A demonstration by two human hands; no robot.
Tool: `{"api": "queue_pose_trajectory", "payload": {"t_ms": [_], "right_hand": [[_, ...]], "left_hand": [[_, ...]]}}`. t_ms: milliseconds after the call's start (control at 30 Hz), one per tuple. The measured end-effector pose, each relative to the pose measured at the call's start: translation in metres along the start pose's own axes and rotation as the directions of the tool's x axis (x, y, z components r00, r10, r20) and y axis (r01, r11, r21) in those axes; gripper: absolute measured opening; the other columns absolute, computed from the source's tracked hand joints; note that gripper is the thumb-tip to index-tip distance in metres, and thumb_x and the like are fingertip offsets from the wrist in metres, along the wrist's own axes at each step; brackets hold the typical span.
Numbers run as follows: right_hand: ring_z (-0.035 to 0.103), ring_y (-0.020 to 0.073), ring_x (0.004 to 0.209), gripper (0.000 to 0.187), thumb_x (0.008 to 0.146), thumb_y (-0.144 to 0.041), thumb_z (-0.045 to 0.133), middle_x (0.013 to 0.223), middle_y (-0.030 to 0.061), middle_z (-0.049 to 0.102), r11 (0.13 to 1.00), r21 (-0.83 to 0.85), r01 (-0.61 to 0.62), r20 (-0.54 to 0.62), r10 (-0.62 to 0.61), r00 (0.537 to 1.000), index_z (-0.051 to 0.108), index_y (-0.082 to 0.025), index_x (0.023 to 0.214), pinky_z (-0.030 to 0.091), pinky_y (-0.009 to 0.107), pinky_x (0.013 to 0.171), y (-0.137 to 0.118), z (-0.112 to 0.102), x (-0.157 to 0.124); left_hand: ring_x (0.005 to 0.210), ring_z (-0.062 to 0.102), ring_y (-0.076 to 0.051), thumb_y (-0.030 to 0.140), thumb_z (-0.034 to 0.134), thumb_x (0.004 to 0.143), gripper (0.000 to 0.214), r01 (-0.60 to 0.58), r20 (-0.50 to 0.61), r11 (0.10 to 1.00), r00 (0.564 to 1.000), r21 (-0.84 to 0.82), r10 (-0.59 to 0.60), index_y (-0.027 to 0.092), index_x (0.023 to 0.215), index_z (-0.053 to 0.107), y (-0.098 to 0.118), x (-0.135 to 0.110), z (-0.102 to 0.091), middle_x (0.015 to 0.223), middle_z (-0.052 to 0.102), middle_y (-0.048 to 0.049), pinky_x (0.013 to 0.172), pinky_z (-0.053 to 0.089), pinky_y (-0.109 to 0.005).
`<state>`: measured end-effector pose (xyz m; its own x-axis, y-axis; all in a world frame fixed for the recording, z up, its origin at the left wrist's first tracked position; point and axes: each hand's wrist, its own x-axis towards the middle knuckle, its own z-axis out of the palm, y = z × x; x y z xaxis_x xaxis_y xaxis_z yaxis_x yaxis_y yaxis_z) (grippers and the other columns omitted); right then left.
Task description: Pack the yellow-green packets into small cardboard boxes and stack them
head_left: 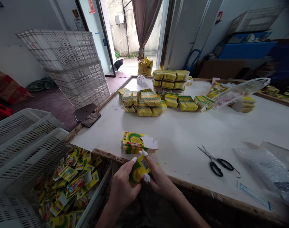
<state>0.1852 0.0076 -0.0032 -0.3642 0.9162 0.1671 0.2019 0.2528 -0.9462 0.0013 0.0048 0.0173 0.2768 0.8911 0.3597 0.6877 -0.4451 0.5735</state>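
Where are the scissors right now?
In the head view, the scissors lie at right on the white table, between the right hand and the clear plastic packaging.

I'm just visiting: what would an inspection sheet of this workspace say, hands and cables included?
Surface: white tabletop with worn wooden edging.
Job's things: yellow-and-green cardboard carton in hand; similar printed cartons just beyond.
Clutter: black-handled metal scissors, clear plastic packaging on the right.
Hands: left hand and right hand both hold the carton, wearing white fingertip covers.
Cables: nothing seen on the tabletop.
Surroundings: stacked white plastic crates at left, mauve fabric curtain beyond.
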Motion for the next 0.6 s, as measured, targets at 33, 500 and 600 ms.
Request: {"api": "queue_pose_trajectory", "payload": {"t_ms": [33,500,600], "right_hand": [[0.038,0.0308,0.139,0.077,0.092,-0.043,0.054,0.152,0.0168,0.036,0.999,0.043,-0.017,-0.011,0.018,1.0,0.015,-0.021,0.154,0.037,0.046,0.111,0.002,0.001,0.0],[0.063,0.033,0.112,0.063,0.094,-0.046,0.045,0.132,0.0239,0.059,0.983,0.155,-0.1,-0.184,0.128,0.975,0.044,-0.004,0.141,0.052,0.045,0.093,0.002,0.011,0.007],[0.064,0.0299,0.109,0.066,0.089,-0.037,0.055,0.133,0.0202,0.059,0.974,0.205,-0.094,-0.153,0.127,0.98,0.038,-0.008,0.145,0.054,0.041,0.091,0.001,0.015,0.004]], "left_hand": [[0.106,0.066,-0.03,0.022,0.064,0.073,0.052,0.003,-0.009,1.0,1.0,-0.001,-0.003,0.01,0.123,0.054,0.0,0.0,0.001,0.114,0.068,-0.0186,0.089,0.057,-0.042],[0.106,0.067,-0.03,0.019,0.066,0.066,0.058,0.06,-0.078,0.998,0.995,-0.033,-0.062,0.011,0.123,0.056,-0.002,-0.003,0.011,0.115,0.069,-0.0164,0.09,0.057,-0.039],[0.105,0.068,-0.029,0.02,0.066,0.067,0.057,0.091,-0.062,0.993,0.994,-0.072,-0.095,0.013,0.123,0.056,-0.001,-0.006,0.012,0.116,0.07,-0.0152,0.09,0.057,-0.038]]}}
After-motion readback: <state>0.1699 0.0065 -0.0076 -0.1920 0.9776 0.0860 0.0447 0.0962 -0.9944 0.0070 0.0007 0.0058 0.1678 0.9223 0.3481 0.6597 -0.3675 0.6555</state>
